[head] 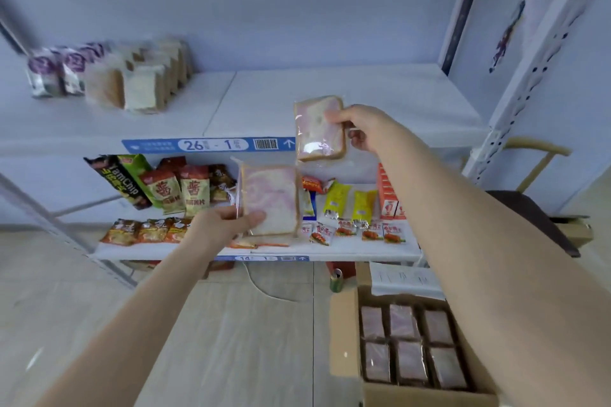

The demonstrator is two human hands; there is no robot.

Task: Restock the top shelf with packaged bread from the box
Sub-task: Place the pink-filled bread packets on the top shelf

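My right hand (362, 129) grips a clear-wrapped pink-swirl bread pack (319, 127) by its right edge, held upright at the front edge of the white top shelf (330, 92). My left hand (224, 225) holds a second pink-swirl bread pack (271, 198) lower down, in front of the lower shelf. Several bread packs (139, 79) stand in rows at the far left of the top shelf. The open cardboard box (344, 334) sits on the floor at lower right, with several wrapped bread packs (410, 344) standing inside.
The lower shelf (205, 253) carries snack bags, yellow packets and an orange carton. A blue label strip (208, 144) runs along the top shelf's front. A green can (336, 281) stands on the floor by the box. A dark chair (529, 215) is at right.
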